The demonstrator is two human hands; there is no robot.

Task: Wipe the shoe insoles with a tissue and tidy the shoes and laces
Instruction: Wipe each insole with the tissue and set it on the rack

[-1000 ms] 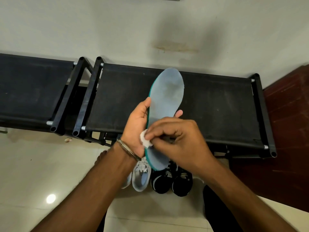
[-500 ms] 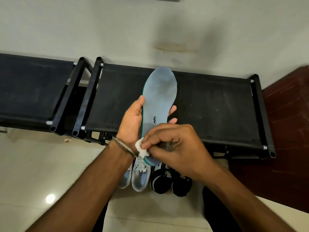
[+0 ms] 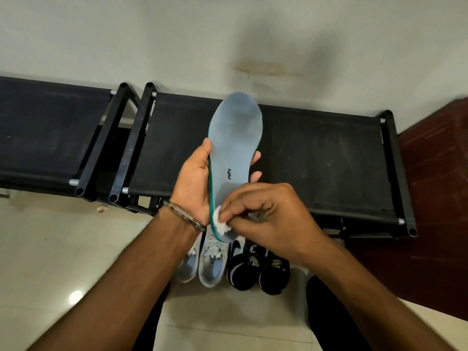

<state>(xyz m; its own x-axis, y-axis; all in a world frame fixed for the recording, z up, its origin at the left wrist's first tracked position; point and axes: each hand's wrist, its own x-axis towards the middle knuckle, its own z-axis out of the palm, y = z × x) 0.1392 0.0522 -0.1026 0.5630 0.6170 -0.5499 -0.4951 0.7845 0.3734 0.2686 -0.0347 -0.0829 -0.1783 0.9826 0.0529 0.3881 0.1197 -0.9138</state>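
Note:
A light blue insole with a teal edge stands upright in front of me, toe end up. My left hand grips it round the middle, thumb on the left edge and fingertips showing on the right. My right hand pinches a small white tissue wad and presses it on the insole's heel end, which it partly hides. Below on the floor stand a pair of grey-white sneakers and a pair of black-and-white sneakers, laces showing.
A black fabric shoe rack runs along the wall behind the insole, with a second rack to its left. A dark red door or panel is at the right. The floor is pale glossy tile.
The insole has shifted left and turned more upright. My right hand with the tissue has slid down toward the heel, so more of the insole's middle and its printed mark show.

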